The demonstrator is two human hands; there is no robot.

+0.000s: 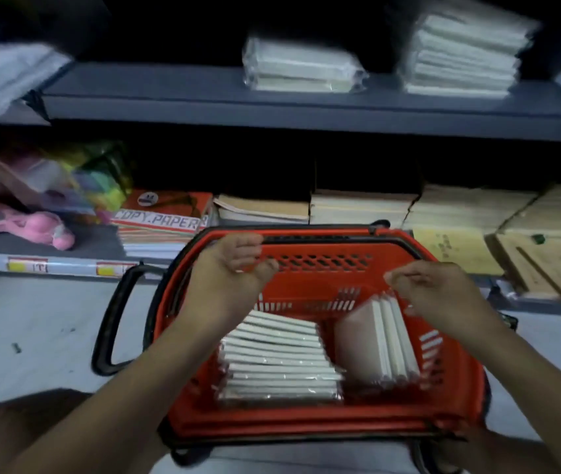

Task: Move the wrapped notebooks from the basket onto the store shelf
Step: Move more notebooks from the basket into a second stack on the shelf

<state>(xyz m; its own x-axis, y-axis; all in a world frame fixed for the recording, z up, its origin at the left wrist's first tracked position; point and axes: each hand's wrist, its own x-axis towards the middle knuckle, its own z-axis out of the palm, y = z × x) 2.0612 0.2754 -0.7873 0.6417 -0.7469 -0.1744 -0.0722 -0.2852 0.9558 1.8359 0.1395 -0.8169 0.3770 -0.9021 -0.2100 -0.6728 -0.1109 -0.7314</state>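
Note:
A red plastic basket (310, 422) stands on the floor in front of me. Inside it lie two plastic-wrapped packs of white notebooks: one flat pack (279, 364) on the left, one leaning pack (381, 347) on the right. My left hand (234, 271) hovers above the basket's far left part, fingers loosely curled, holding nothing. Over the leaning pack my right hand (436, 292) hangs with relaxed fingers, also empty. On the grey upper shelf (204, 104) rest a low wrapped pack (303, 66) and a taller stack of wrapped packs (464, 53).
The lower shelf holds a copy paper stack (163, 220), piles of brown notebooks (357, 206), tan boxes (546, 254), a pink toy (43, 230) and coloured items (94, 179). The basket's black handle (111, 319) sticks out left. My knee (15, 432) is at bottom left.

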